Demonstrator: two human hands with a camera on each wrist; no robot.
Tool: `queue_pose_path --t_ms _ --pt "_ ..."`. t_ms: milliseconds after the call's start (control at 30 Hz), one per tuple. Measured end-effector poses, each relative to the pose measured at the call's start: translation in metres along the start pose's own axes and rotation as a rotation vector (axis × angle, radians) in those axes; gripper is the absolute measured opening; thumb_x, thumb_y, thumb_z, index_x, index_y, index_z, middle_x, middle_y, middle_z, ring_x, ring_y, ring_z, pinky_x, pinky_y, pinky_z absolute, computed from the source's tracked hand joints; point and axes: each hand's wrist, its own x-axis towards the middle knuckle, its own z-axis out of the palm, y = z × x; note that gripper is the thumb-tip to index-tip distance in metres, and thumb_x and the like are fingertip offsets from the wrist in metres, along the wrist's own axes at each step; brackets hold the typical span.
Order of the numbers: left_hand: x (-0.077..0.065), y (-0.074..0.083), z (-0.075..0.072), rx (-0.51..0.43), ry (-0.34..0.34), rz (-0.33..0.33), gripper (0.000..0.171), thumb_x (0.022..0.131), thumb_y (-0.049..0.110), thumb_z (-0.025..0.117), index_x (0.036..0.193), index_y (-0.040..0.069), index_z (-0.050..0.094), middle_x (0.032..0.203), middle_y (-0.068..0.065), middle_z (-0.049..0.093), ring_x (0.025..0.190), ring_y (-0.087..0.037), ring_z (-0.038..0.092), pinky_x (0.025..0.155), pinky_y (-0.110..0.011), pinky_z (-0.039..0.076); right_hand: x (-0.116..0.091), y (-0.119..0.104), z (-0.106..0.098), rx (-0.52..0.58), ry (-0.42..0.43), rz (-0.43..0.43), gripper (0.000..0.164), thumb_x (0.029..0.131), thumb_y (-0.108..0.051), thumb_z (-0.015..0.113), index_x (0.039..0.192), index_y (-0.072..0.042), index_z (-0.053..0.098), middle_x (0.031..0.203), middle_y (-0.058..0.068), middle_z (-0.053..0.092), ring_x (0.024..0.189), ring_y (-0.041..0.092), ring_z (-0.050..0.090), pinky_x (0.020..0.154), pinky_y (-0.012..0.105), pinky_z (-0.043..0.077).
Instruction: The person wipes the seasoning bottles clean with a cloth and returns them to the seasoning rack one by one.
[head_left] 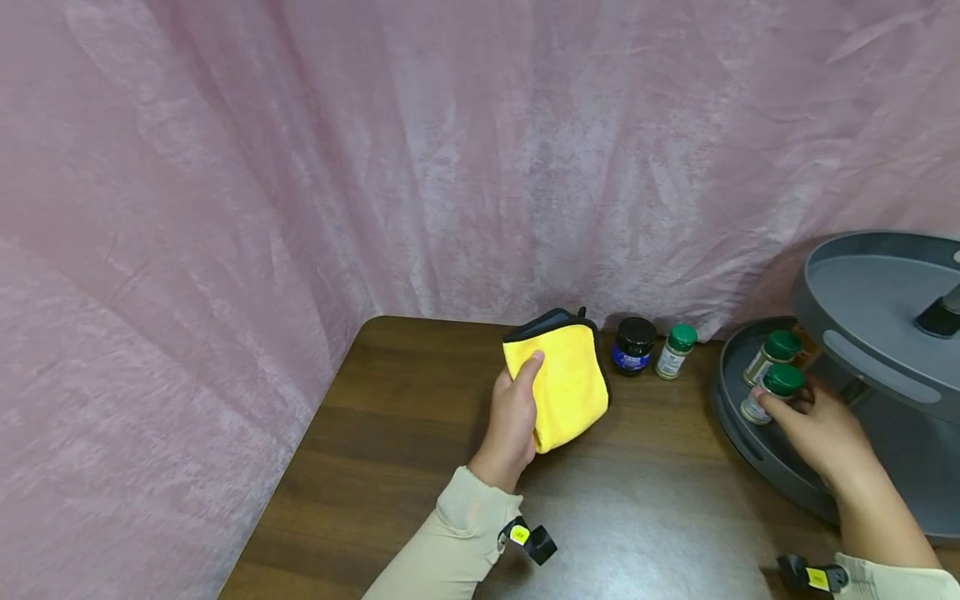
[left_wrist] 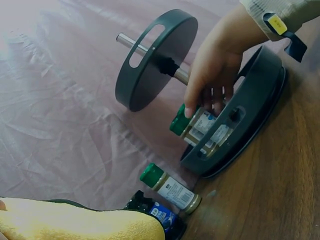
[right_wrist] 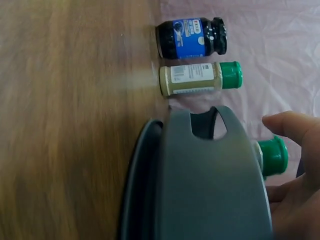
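My left hand (head_left: 513, 412) grips a folded yellow microfiber cloth (head_left: 570, 383) with black edging, thumb on its face, above the table. In the left wrist view the cloth (left_wrist: 80, 220) fills the lower left corner. My right hand (head_left: 825, 429) reaches into the lower tier (head_left: 738, 425) of a grey two-tier turntable. Its thumb and fingers are around a green-capped spice jar (head_left: 783, 381) standing there. A second green-capped spice jar (head_left: 780, 346) stands right behind it. In the right wrist view the tier's wall (right_wrist: 210, 190) hides most of the jars.
A black-lidded jar with a blue label (head_left: 632, 346) and another green-capped spice jar (head_left: 677, 352) stand on the wooden table (head_left: 420, 392) near its back edge. The upper tier (head_left: 885, 292) overhangs the right hand's reach. A pink curtain (head_left: 465, 167) hangs behind.
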Motion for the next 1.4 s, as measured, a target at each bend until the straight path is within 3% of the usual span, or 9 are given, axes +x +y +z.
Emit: queue_pose_path --t_ms 133,333,500,800,1067,1400 --pt "0.0 0.0 0.0 0.002 0.008 -0.004 0.041 0.098 0.043 0.062 0.128 0.016 0.055 0.114 -0.004 0.067 0.1 -0.016 0.068 0.082 -0.031 0.057 -0.008 0.004 -0.006 -0.052 -0.046 0.007 0.087 0.104 -0.053 0.041 0.145 0.022 0.025 0.139 0.048 0.039 0.124 0.062 0.045 0.09 0.065 0.045" --pt "-0.001 0.0 -0.001 0.025 0.004 -0.006 0.041 0.098 0.045 0.061 0.126 0.015 0.056 0.112 -0.003 0.067 0.098 -0.016 0.068 0.081 -0.031 0.056 -0.022 0.007 -0.015 -0.169 -0.093 0.026 0.081 0.104 -0.058 0.037 0.138 0.014 0.044 0.133 0.042 0.05 0.115 0.058 0.052 0.081 0.058 0.048" --pt "-0.002 -0.001 -0.001 0.025 -0.005 -0.007 0.041 0.098 0.045 0.061 0.126 0.016 0.056 0.113 -0.003 0.067 0.1 -0.017 0.068 0.082 -0.032 0.056 -0.031 0.009 -0.018 -0.232 -0.134 -0.007 0.078 0.104 -0.058 0.037 0.136 0.012 0.048 0.127 0.04 0.058 0.11 0.057 0.057 0.076 0.055 0.05" --pt "-0.001 -0.001 0.001 0.015 -0.004 -0.006 0.041 0.098 0.044 0.061 0.127 0.016 0.056 0.113 -0.003 0.067 0.099 -0.016 0.068 0.082 -0.031 0.056 -0.047 0.008 -0.009 -0.274 -0.138 -0.069 0.064 0.105 -0.052 0.043 0.129 0.004 0.062 0.115 0.027 0.07 0.1 0.043 0.067 0.073 0.051 0.052" --pt "-0.003 -0.002 0.002 0.023 0.004 -0.015 0.041 0.098 0.044 0.061 0.127 0.016 0.055 0.113 -0.003 0.067 0.1 -0.016 0.067 0.082 -0.031 0.056 -0.051 0.004 -0.004 -0.318 -0.174 -0.05 0.064 0.105 -0.052 0.045 0.12 0.006 0.067 0.112 0.029 0.068 0.098 0.045 0.065 0.073 0.051 0.052" --pt "-0.003 -0.001 0.003 0.022 -0.006 -0.012 0.042 0.098 0.045 0.061 0.127 0.016 0.055 0.114 -0.004 0.067 0.1 -0.016 0.067 0.083 -0.031 0.056 -0.053 -0.003 0.001 -0.324 -0.154 -0.068 0.063 0.104 -0.051 0.047 0.12 0.006 0.067 0.111 0.028 0.069 0.094 0.04 0.067 0.072 0.05 0.052"
